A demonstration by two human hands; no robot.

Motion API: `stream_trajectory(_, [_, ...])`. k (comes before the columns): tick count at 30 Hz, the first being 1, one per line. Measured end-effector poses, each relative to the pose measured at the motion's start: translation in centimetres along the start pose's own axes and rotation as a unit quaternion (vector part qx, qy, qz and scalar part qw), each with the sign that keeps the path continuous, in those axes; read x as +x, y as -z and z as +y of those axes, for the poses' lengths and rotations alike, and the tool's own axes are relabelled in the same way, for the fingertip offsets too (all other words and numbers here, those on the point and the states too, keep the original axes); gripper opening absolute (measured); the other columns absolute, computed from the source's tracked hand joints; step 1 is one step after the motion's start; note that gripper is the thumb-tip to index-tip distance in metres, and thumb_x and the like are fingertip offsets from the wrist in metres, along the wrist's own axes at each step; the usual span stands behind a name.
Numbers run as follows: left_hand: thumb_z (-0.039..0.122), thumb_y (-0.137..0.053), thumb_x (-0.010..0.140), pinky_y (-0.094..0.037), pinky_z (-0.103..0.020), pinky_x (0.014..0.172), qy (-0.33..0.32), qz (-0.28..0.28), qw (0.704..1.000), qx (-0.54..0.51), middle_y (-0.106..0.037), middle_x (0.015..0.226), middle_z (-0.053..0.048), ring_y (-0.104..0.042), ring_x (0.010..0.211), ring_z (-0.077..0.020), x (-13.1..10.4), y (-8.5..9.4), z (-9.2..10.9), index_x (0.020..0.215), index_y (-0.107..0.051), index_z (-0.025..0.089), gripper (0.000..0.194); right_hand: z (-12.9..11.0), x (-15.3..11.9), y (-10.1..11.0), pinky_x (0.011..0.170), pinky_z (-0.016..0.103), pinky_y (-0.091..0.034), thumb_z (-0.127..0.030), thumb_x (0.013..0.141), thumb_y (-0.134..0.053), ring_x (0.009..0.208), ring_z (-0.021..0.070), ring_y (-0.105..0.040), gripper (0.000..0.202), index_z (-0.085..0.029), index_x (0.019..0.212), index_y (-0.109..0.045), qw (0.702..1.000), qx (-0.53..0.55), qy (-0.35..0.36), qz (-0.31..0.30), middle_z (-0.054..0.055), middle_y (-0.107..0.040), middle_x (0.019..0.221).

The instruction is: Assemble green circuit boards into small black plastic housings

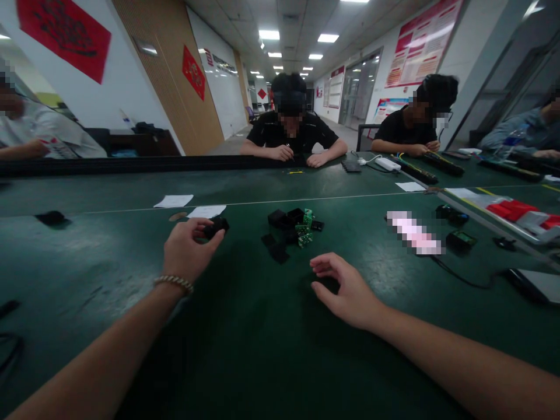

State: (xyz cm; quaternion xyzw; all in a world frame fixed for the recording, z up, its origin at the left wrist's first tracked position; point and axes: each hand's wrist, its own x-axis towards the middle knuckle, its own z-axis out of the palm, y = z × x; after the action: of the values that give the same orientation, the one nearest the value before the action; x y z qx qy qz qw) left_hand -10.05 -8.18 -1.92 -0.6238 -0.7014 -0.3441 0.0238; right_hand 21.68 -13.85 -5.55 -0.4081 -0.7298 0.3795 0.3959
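My left hand (188, 248) is closed around a small black plastic part (217, 227), held between thumb and fingers just above the green table (249, 326). What kind of part it is I cannot make out. My right hand (345, 289) hovers over the table with its fingers curved and apart, nothing in them. Between and beyond both hands lies a small pile: black open boxes (286, 219), green circuit boards (305, 233) and flat black pieces (276, 249). The right hand is nearest to this pile, apart from it.
White paper sheets (205, 211) lie beyond my left hand. To the right are a blurred-out phone-like object (413, 233), a cable (464, 281), a black device with a small screen (461, 239) and a tray with red material (516, 213). Several people sit around the table.
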Motion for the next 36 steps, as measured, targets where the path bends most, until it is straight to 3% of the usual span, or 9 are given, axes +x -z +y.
stream_trajectory(6, [0.042, -0.066, 0.079, -0.055, -0.045, 0.079, 0.030, -0.066, 0.996, 0.043, -0.061, 0.089, -0.008, -0.064, 0.084, -0.0282, 0.8, -1.4, -3.0, 0.095, -0.061, 0.018, 0.029, 0.0, -0.1, 0.1, 0.096, 0.045, -0.056, -0.015, 0.084, -0.066, 0.107, 0.0218, -0.062, 0.034, -0.021, 0.116, -0.059, 1.000, 0.000, -0.001, -0.010, 0.007, -0.061, 0.115])
stream_trajectory(11, [0.045, -0.067, 0.076, -0.054, -0.048, 0.083, 0.026, -0.047, 0.997, 0.055, -0.061, 0.096, -0.012, -0.062, 0.096, -0.0330, 0.8, -1.7, -3.1, 0.105, -0.060, 0.018, 0.040, -0.2, -0.1, 0.2, 0.094, 0.044, -0.057, -0.014, 0.084, -0.066, 0.105, 0.0219, -0.062, 0.032, -0.020, 0.115, -0.060, 1.000, -0.007, -0.003, -0.008, 0.008, -0.061, 0.114])
stream_trajectory(15, [0.039, -0.064, 0.078, -0.050, -0.050, 0.091, -0.027, 0.013, 0.998, 0.049, -0.058, 0.110, -0.015, -0.060, 0.099, -0.0320, 0.2, -1.6, -1.7, 0.108, -0.059, 0.016, 0.038, -0.3, 0.0, 0.0, 0.093, 0.044, -0.057, -0.012, 0.083, -0.065, 0.103, 0.0216, -0.064, 0.031, -0.021, 0.112, -0.060, 1.000, -0.011, 0.002, -0.001, 0.007, -0.062, 0.111])
stream_trajectory(17, [0.034, -0.063, 0.079, -0.052, -0.047, 0.089, -0.080, 0.010, 0.997, 0.022, -0.059, 0.109, -0.013, -0.061, 0.093, -0.0288, -0.3, -1.8, -0.6, 0.106, -0.060, 0.018, 0.031, -0.3, 0.0, 0.0, 0.092, 0.044, -0.058, -0.012, 0.082, -0.065, 0.102, 0.0218, -0.064, 0.031, -0.021, 0.111, -0.060, 1.000, -0.013, 0.002, 0.001, 0.007, -0.063, 0.110])
stream_trajectory(22, [0.028, -0.058, 0.083, -0.055, -0.041, 0.078, -0.155, -0.080, 0.983, -0.052, -0.061, 0.108, -0.010, -0.062, 0.086, -0.0243, -1.0, -3.1, 3.1, 0.104, -0.063, 0.019, 0.022, -0.2, 0.0, -0.1, 0.090, 0.044, -0.058, -0.012, 0.082, -0.065, 0.101, 0.0218, -0.064, 0.030, -0.022, 0.110, -0.060, 1.000, -0.016, 0.007, 0.001, 0.007, -0.063, 0.109])
stream_trajectory(26, [0.014, -0.049, 0.085, -0.045, -0.046, 0.102, -0.249, -0.140, 0.957, -0.059, -0.059, 0.122, -0.014, -0.056, 0.113, -0.0282, 0.1, -5.5, 5.6, 0.115, -0.063, 0.015, 0.033, -0.2, 0.0, 0.0, 0.091, 0.043, -0.058, -0.012, 0.082, -0.065, 0.101, 0.0216, -0.064, 0.029, -0.022, 0.109, -0.060, 1.000, -0.020, 0.011, 0.000, 0.006, -0.063, 0.108])
stream_trajectory(28, [0.009, -0.049, 0.083, -0.039, -0.049, 0.109, -0.259, -0.142, 0.954, -0.054, -0.058, 0.130, -0.012, -0.052, 0.120, -0.0289, 1.0, -6.9, 6.4, 0.117, -0.064, 0.018, 0.038, -0.3, 0.0, 0.0, 0.091, 0.043, -0.057, -0.012, 0.082, -0.064, 0.100, 0.0218, -0.064, 0.028, -0.021, 0.109, -0.061, 1.000, -0.024, 0.010, -0.002, 0.007, -0.062, 0.108])
stream_trajectory(31, [0.006, -0.050, 0.081, -0.042, -0.052, 0.104, -0.257, -0.139, 0.955, -0.052, -0.061, 0.124, -0.011, -0.055, 0.112, -0.0300, 1.8, -8.3, 7.0, 0.105, -0.069, 0.019, 0.033, -0.4, 0.0, -0.1, 0.090, 0.043, -0.057, -0.011, 0.082, -0.064, 0.100, 0.0218, -0.063, 0.028, -0.021, 0.108, -0.061, 0.999, -0.029, 0.013, -0.004, 0.007, -0.062, 0.106])
stream_trajectory(36, [0.012, -0.055, 0.084, -0.041, -0.055, 0.105, -0.240, -0.109, 0.962, -0.072, -0.059, 0.123, -0.012, -0.051, 0.117, -0.0323, 1.7, -8.5, 6.9, 0.087, -0.068, 0.020, 0.016, 0.0, 0.0, -0.2, 0.091, 0.042, -0.057, -0.011, 0.082, -0.064, 0.100, 0.0211, -0.063, 0.028, -0.022, 0.108, -0.060, 0.999, -0.028, 0.024, 0.000, 0.006, -0.062, 0.107])
